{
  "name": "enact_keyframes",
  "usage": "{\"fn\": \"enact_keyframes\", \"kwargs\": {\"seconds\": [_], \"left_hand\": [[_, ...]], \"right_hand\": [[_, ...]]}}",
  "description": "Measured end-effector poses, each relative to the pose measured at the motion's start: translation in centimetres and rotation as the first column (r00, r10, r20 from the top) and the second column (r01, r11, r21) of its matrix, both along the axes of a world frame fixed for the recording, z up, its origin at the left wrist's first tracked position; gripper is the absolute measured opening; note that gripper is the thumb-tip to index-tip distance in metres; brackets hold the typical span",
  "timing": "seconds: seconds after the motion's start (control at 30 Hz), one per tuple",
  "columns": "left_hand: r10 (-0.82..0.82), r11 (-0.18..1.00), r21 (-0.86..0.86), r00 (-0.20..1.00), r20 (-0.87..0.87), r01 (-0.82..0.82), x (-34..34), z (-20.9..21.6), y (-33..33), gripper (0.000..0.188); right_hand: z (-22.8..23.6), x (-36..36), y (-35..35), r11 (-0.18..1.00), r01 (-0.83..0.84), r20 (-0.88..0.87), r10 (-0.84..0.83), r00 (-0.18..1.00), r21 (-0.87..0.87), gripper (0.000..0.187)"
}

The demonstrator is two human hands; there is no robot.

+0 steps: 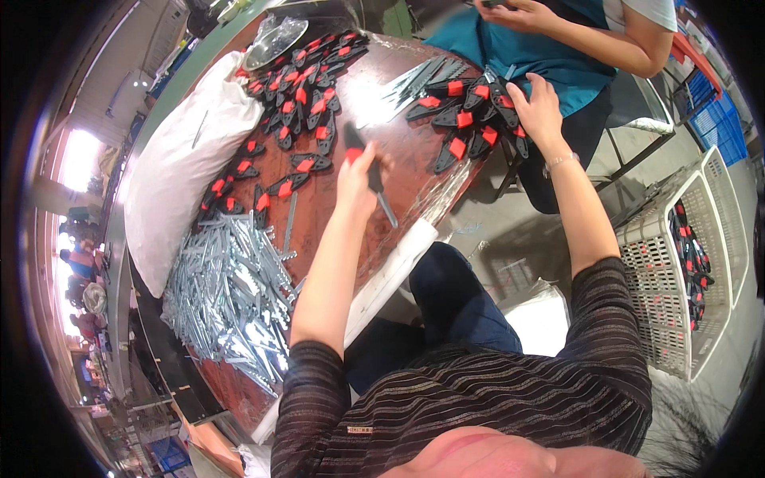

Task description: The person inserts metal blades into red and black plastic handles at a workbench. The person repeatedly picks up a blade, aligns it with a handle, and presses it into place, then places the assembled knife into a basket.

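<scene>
My left hand (357, 182) grips a black clamp part with a red tip (353, 143) that has a grey metal bar (386, 209) sticking out below the hand, over the brown table (398, 135). My right hand (538, 107) rests with spread fingers on a pile of black and red clamp parts (466, 119) at the table's far right edge. A heap of grey metal bars (231, 295) lies to the left of my left arm.
More black and red clamp parts (295, 95) are spread along a white sack (179, 159) at the left. A white plastic basket (685, 263) with clamps stands on the floor at the right. Another person in a teal apron (542, 40) sits across the table.
</scene>
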State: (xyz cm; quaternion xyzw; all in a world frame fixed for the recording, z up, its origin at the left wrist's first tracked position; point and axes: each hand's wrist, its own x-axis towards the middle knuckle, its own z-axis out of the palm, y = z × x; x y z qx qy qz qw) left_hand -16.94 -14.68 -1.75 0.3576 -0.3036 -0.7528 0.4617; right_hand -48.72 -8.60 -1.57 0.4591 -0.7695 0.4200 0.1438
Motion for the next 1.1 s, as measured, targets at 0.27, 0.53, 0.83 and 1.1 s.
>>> {"fn": "enact_keyframes", "kwargs": {"seconds": [0.27, 0.53, 0.83, 1.1], "left_hand": [[0.163, 0.63, -0.481, 0.502, 0.85, 0.61, -13.7, -4.1, -12.9, 0.05], [0.47, 0.496, -0.387, 0.134, 0.872, 0.777, -15.9, -2.5, -8.3, 0.055], [0.445, 0.485, -0.515, 0.307, 0.841, 0.707, -10.8, -2.9, -7.0, 0.037], [0.688, 0.466, -0.78, 0.383, 0.616, 0.417, -10.2, -7.3, -6.0, 0.04]], "right_hand": [[-2.7, 1.2, -3.8, 0.872, 0.001, 0.253, -0.143, 0.957, 0.489, 0.071], [-4.2, 3.6, -2.5, 0.943, -0.031, 0.147, -0.019, 0.989, 0.331, 0.057], [-4.2, 10.5, -3.2, 0.971, -0.146, 0.109, 0.127, 0.986, 0.19, 0.068], [-3.1, 11.8, -2.8, 0.949, -0.216, 0.151, 0.185, 0.971, 0.23, 0.075]]}}
